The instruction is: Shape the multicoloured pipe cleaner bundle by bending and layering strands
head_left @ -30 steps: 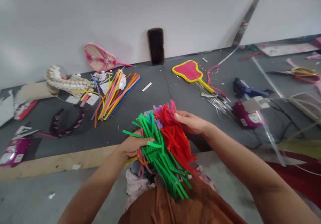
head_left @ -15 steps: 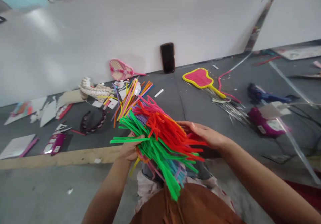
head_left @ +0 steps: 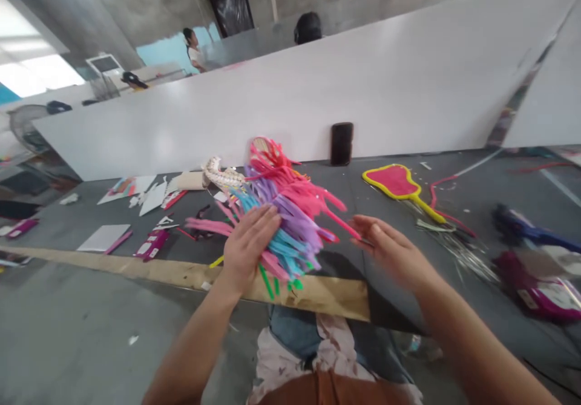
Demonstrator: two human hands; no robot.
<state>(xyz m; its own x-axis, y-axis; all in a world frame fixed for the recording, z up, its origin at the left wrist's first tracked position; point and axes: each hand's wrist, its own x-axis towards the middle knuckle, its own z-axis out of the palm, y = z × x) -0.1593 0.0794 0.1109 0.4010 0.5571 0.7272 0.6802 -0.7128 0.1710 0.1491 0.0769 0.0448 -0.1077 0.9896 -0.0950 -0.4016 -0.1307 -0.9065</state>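
Note:
A thick bundle of coloured pipe cleaners (head_left: 281, 211) is raised in front of me, with pink, purple and blue strands facing me and a few green tips below. My left hand (head_left: 247, 244) is pressed against its near side, fingers together and wrapped on the bundle. My right hand (head_left: 390, 250) hovers just right of it, fingers stretched out and slightly apart, touching only the tips of a pink strand. Everything is somewhat blurred by motion.
On the grey mat (head_left: 318, 181) lie a pink and yellow paddle shape (head_left: 399, 184), a dark phone (head_left: 341, 143) leaning on the white wall, glue guns (head_left: 521, 229) at right, paper scraps and purple packets (head_left: 152, 244) at left. Other people appear beyond the wall.
The view has tilted up and the bundle has been turned over: red and green strands faced me before, pink and purple now. My right hand has come off the bundle.

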